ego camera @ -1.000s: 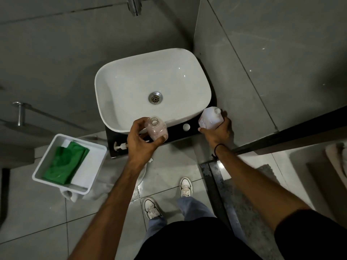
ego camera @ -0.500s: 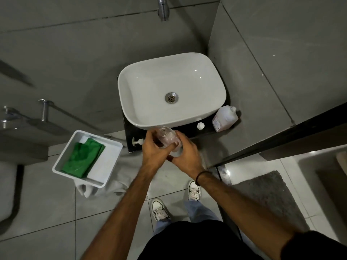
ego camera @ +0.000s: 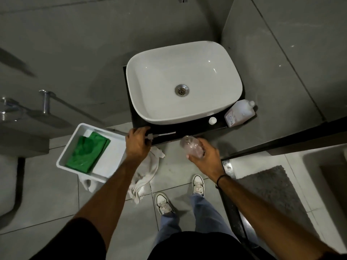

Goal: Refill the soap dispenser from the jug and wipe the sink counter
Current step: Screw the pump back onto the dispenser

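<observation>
- While the right hand (ego camera: 204, 156) is wrapped round the clear, open-necked soap dispenser bottle (ego camera: 191, 146) with pinkish liquid in it, the bottle hangs tilted in front of the black worktop (ego camera: 187, 131), off its edge and over the floor tiles.
- The left hand (ego camera: 138, 141) is curled on the white pump head with its dip tube (ego camera: 159, 135), which lies along the worktop's front edge.
- The translucent white plastic jug (ego camera: 239, 113) lies on its side at the worktop's right end, beside the white ceramic basin (ego camera: 232, 98); its small white cap (ego camera: 212, 120) sits apart, just left of it.
- Risk: the tilted, uncapped bottle could spill onto the floor if it leans further.
- Risk: the jug appears uncapped and could leak over the worktop.
- Risk: the pump could roll off the edge if released.
- Wiping is judged still to come: a white cloth (ego camera: 144, 175) hangs below the left forearm, and a green cloth (ego camera: 87, 152) rests in a white tray (ego camera: 107, 166).
</observation>
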